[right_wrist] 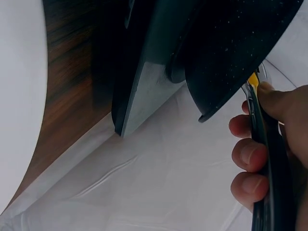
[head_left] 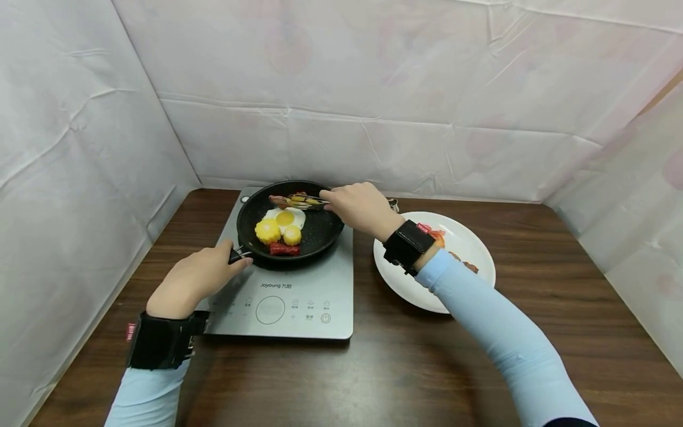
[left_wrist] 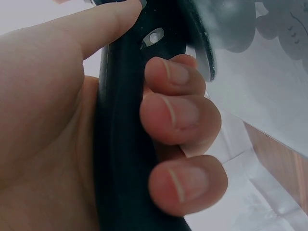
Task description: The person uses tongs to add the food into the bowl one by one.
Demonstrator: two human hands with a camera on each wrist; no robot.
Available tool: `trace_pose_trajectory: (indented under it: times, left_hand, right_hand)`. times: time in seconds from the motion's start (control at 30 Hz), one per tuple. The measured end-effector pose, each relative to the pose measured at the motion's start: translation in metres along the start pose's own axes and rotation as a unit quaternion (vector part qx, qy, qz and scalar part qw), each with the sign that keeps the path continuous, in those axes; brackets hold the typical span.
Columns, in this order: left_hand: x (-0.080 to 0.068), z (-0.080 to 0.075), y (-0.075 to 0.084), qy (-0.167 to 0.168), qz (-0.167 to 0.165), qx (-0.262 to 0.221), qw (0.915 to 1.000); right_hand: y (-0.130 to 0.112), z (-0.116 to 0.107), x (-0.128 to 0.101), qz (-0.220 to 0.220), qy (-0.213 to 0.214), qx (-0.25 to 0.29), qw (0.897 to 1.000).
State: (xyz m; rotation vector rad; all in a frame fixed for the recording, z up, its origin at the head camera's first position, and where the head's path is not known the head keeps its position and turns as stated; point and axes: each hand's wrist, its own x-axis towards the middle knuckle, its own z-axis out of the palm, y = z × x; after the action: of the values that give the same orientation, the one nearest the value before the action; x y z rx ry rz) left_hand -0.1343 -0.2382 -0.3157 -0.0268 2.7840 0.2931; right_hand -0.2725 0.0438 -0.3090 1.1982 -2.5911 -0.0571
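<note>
Left hand [head_left: 194,279] grip closed round pan handle [left_wrist: 122,144], right hand [head_left: 357,207] grip closed on tongs [head_left: 299,201] over far side of frying pan [head_left: 320,228], induction cooker [head_left: 299,296] on tabletop [head_left: 416,356], white plate [head_left: 464,237] right.

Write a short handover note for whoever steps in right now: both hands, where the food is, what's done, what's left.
Left hand grips the black frying pan's handle; the pan sits on the grey induction cooker.
Right hand holds metal tongs over a brownish piece at the pan's far edge.
Done: some reddish pieces lie on the round white plate.
Left in the pan: fried egg, two corn rounds, red sausage.
</note>
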Motion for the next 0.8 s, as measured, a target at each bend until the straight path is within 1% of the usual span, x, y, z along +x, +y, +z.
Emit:
trace_pose_trajectory:
  times: [0.27,0.43,0.57,0.8]
  left_hand:
    - [0.001,-0.001,-0.001,0.004,0.004,0.004,1.0000]
    - [0.001,0.000,-0.003,0.002,0.013,0.003,0.9999]
    - [0.002,-0.001,-0.003,0.002,0.016,0.001,0.9999]
    - [0.003,-0.002,-0.003,0.002,0.015,0.003,0.9999]
  right_hand:
    - [-0.008,0.002,0.007,0.009,0.006,-0.017,1.000]
    - [-0.011,0.007,0.010,0.007,0.017,-0.019,1.000]
    - [-0.012,0.009,0.009,0.008,0.026,-0.011,1.000]
    - [-0.016,0.005,0.007,0.013,0.018,0.005,1.000]
